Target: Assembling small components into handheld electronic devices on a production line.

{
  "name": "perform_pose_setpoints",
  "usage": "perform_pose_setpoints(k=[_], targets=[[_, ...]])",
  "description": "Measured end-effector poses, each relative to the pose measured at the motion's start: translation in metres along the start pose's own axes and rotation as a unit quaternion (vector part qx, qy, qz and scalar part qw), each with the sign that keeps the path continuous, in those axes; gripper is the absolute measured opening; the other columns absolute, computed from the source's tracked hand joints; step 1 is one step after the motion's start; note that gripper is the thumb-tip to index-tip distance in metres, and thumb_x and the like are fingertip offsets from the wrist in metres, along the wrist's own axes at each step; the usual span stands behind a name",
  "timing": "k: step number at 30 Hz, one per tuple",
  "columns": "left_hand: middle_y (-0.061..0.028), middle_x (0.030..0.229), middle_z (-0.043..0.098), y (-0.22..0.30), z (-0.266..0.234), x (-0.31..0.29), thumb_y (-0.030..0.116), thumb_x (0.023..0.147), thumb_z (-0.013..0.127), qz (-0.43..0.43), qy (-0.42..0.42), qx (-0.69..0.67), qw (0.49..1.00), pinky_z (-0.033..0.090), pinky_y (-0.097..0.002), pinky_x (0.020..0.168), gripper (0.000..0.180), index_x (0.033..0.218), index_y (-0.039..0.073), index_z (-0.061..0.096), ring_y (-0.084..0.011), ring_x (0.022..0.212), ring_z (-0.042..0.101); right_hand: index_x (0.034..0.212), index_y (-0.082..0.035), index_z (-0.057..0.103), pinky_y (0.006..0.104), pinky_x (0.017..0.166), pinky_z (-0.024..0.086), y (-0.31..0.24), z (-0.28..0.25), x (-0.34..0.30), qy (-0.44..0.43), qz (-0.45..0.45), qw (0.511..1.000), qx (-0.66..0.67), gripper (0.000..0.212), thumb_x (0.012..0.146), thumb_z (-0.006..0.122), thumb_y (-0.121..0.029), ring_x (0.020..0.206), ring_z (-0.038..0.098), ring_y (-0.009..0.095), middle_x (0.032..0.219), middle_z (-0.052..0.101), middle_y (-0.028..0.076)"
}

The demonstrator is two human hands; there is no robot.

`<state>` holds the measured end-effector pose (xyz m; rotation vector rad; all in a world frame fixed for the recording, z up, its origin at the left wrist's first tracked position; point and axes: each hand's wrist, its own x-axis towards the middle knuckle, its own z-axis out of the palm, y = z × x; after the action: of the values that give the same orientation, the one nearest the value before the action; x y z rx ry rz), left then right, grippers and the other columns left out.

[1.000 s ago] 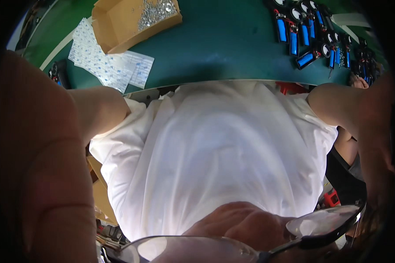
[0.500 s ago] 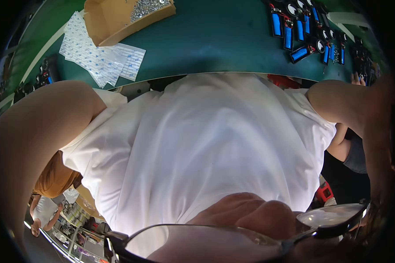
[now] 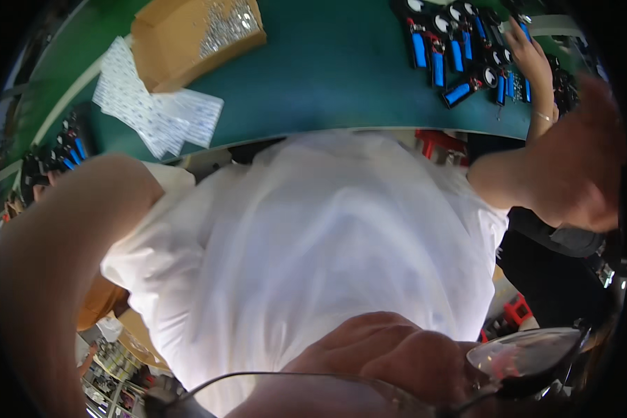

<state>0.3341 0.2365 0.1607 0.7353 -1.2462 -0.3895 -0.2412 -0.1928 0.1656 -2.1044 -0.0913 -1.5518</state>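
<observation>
My left arm [image 3: 83, 209] is raised at the left and runs down to the lower rim; its hand is out of the picture. At the right rim, my right hand [image 3: 589, 188] is a smear of motion, so its fingers and anything in them cannot be made out. Another person's hand [image 3: 526, 52], with a bracelet at the wrist, reaches over the blue-and-black devices [image 3: 437, 68] at the far right of the green table [image 3: 327, 76]. Those devices have blue blocks and round white parts. An open cardboard box [image 3: 164, 52] holds many small shiny metal pieces [image 3: 226, 28].
White printed sheets [image 3: 139, 104] lie overlapped beside the box. More blue-and-black devices [image 3: 70, 146] are at the far left, near another person's fingertips [image 3: 42, 188]. A red stool-like thing [image 3: 439, 143] shows under the table edge.
My right arm has shifted and its hand has come into view, blurred. The other person's hand has reached farther over the devices at the right. The whole view has tilted slightly.
</observation>
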Motion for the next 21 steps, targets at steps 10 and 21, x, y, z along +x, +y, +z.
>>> perform_pose_setpoints(k=[10,21], targets=[[-0.0167,0.112,0.066,-0.184,0.351,0.019,0.005,0.091,0.057,-0.136,-0.216,0.116,0.96,0.049,-0.0376,0.087,0.023,0.113,0.0,0.062,-0.0284,0.1,0.062,0.101,-0.007,0.069,0.0366,0.076,0.048,0.075,0.003,-0.148,-0.192,0.231,0.855,-0.422,0.026,0.076,0.077,-0.013,0.093,0.058,0.025,0.101,0.061,0.006],[-0.0113,0.11,0.063,-0.299,0.389,-0.045,0.002,0.096,0.057,-0.401,-0.097,0.05,0.909,0.052,-0.0282,0.084,0.019,0.113,0.0,0.063,-0.0171,0.102,0.065,0.088,-0.003,0.061,0.0342,0.063,0.053,0.105,0.024,-0.154,-0.278,0.185,0.878,-0.343,0.013,0.076,0.065,0.0,0.08,0.064,0.024,0.092,0.058,0.007]])
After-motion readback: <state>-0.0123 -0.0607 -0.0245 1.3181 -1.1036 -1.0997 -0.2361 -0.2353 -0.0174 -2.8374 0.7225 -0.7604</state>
